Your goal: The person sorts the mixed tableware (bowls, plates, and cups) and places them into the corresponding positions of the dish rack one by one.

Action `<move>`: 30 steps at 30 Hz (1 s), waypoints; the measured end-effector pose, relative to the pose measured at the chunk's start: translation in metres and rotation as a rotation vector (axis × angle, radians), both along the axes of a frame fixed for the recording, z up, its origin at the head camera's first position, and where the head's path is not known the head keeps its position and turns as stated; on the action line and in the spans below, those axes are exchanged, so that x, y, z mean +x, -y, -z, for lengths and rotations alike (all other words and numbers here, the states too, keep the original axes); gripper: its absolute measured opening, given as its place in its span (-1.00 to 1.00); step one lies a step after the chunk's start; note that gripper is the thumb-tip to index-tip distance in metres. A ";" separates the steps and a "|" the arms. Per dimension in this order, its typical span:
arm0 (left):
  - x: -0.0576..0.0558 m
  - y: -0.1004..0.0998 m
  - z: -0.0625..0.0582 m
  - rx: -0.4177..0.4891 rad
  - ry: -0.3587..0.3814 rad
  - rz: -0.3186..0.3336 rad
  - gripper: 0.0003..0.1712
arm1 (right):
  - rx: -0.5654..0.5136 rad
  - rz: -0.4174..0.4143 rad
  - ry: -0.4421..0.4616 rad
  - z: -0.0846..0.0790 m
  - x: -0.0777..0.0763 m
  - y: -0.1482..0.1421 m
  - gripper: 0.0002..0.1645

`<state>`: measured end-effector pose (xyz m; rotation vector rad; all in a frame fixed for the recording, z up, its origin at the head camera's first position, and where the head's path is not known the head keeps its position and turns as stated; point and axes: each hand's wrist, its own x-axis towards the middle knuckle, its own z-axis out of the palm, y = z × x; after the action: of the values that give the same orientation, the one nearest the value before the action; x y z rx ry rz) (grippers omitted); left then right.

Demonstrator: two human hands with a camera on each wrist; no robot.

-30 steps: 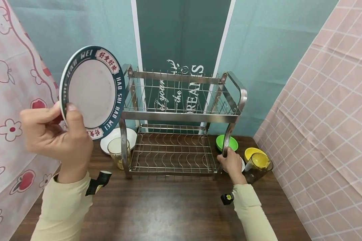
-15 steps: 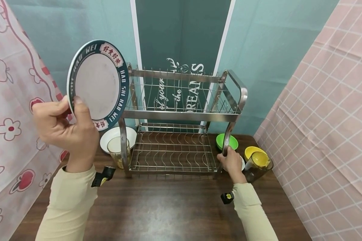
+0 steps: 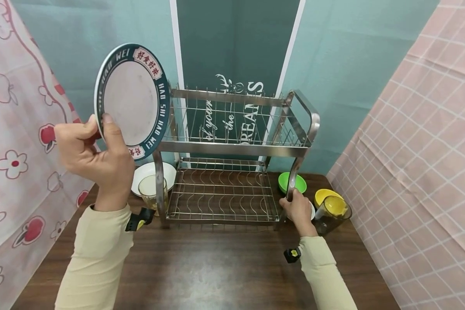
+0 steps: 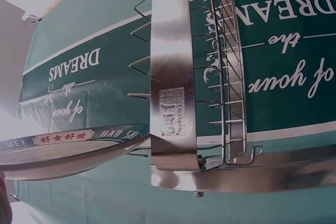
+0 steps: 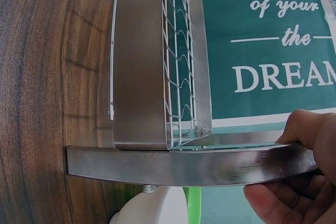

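My left hand (image 3: pixel 97 155) pinches a round plate (image 3: pixel 131 103) by its left edge, thumb on the white face and fingers behind. The plate has a dark teal rim with lettering and stands nearly upright, at the upper left of the two-tier metal dish rack (image 3: pixel 232 149). In the left wrist view the plate (image 4: pixel 68 153) appears close to the rack's upper band (image 4: pixel 170 77); whether they touch I cannot tell. Low on the rack's right front leg, my right hand (image 3: pixel 299 211) grips the metal; the right wrist view shows thumb and fingers around the leg (image 5: pixel 189 165).
Left of the rack are a white bowl (image 3: pixel 139 174) and an amber glass (image 3: pixel 149 196). On its right sit a green bowl (image 3: pixel 292 183), a yellow bowl (image 3: pixel 325 196), a dark glass (image 3: pixel 329 221) and a white dish (image 3: pixel 312 212) partly behind my hand. Curtains hang around the wooden table (image 3: pixel 213 267).
My left hand has moved right and upward with the plate, bringing it nearer the rack's upper left end. The right hand has kept its grip on the leg.
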<state>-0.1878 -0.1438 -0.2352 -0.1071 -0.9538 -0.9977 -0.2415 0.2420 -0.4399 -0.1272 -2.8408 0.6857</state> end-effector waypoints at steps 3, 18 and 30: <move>-0.003 -0.003 -0.001 0.020 0.017 0.018 -0.77 | -0.004 0.001 -0.017 0.000 0.001 0.000 -0.76; -0.018 -0.004 0.003 -0.005 0.058 0.055 -0.72 | -0.011 0.002 -0.036 0.003 0.001 0.000 -0.75; -0.023 -0.010 0.003 -0.057 0.000 -0.028 -0.83 | -0.017 0.001 -0.036 0.004 0.001 0.000 -0.75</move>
<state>-0.2111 -0.1342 -0.2385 -0.1414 -0.9818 -0.9453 -0.2407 0.2417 -0.4441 -0.1182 -2.8014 0.7049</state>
